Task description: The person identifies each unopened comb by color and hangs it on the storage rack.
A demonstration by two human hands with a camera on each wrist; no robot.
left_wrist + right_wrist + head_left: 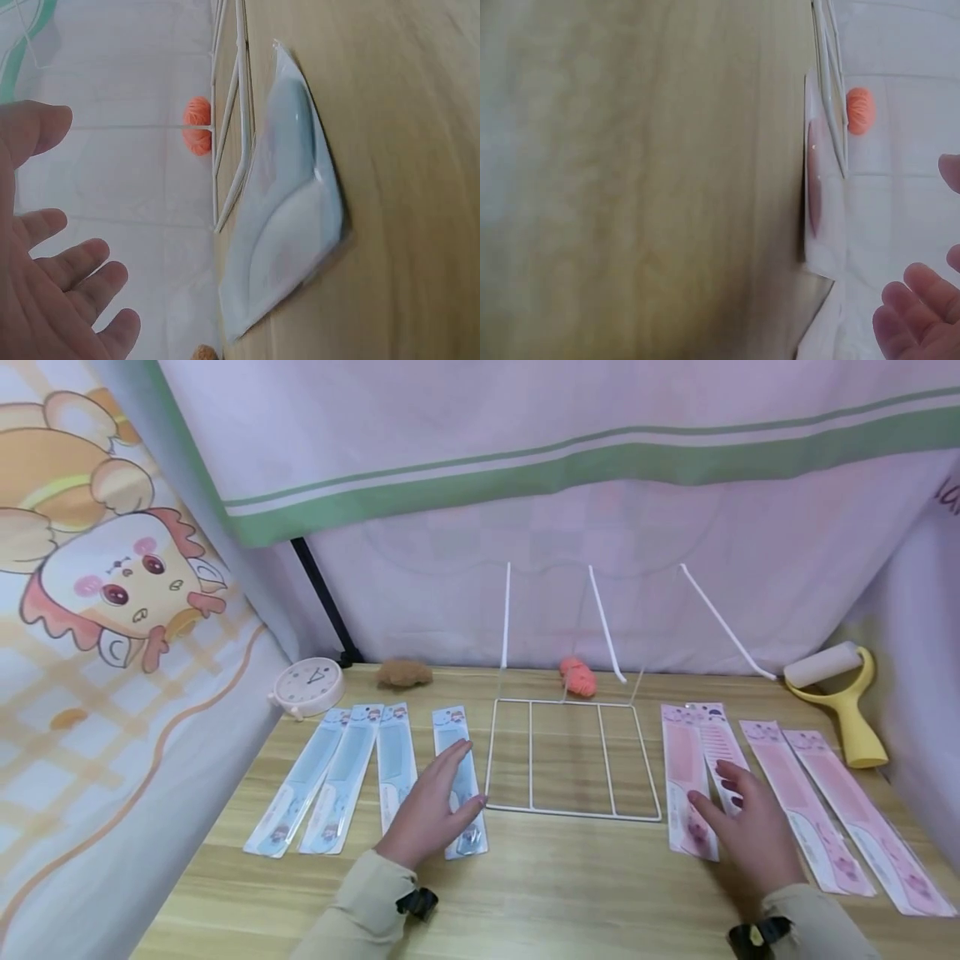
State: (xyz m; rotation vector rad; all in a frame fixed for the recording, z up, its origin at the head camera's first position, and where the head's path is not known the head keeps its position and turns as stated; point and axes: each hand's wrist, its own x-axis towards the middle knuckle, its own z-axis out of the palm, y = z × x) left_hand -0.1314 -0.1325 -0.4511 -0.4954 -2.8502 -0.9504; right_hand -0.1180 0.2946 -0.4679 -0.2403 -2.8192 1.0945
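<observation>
Flat on the wooden table at eight o'clock: blue plastic comb in a clear long packet [459, 777], rightmost of four, lengthwise toward twelve. At four o'clock: pink plastic comb in a similar packet [686, 777], leftmost of its row, lying flat.

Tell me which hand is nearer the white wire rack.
Left. The left hand lies over a blue comb pack right beside the white wire rack; the right hand is slightly farther off.

clock [308, 684] | lint roller [840, 692] | orange yarn ball [577, 677] | brown lump [403, 673]
</observation>
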